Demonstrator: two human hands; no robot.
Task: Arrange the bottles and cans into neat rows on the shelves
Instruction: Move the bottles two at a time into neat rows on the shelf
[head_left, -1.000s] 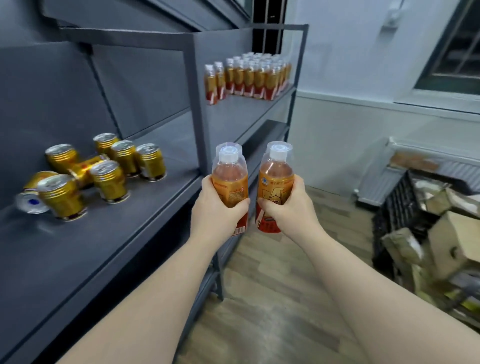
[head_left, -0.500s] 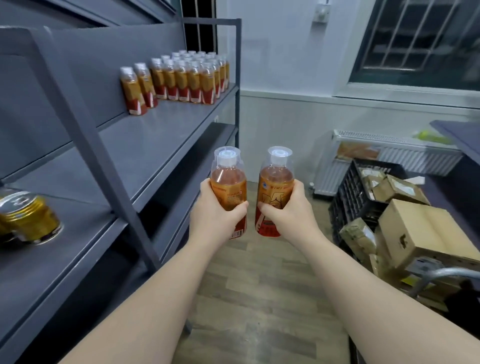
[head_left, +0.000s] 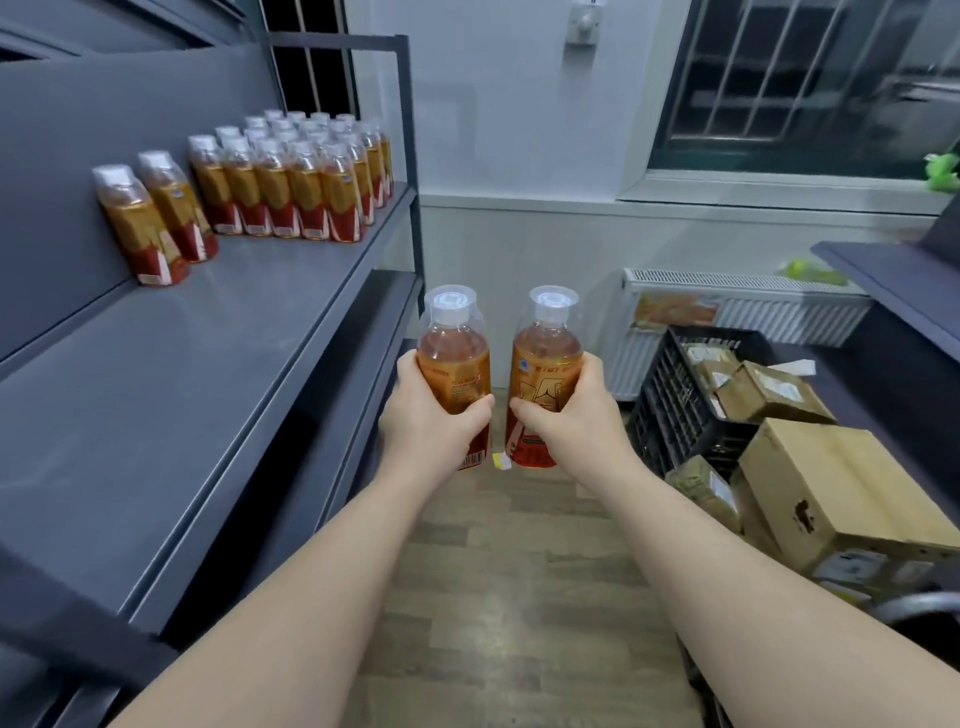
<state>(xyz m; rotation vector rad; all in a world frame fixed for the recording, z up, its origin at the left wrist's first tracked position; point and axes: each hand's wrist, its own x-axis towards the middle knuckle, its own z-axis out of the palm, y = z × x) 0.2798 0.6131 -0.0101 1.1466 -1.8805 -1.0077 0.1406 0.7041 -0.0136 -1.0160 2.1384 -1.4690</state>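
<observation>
Shelved bottles (head_left: 291, 197) nearer, count unclear | left grip (head_left: 431, 431) curled round left bottle (head_left: 454, 358) | right grip (head_left: 571, 421) round right bottle (head_left: 545, 358)

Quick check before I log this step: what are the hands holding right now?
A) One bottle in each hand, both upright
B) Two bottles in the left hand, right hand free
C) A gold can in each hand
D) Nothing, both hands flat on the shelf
A: the left hand grips the left bottle and the right hand grips the right bottle, both caps up, held out beside the shelf rather than on it.
</observation>
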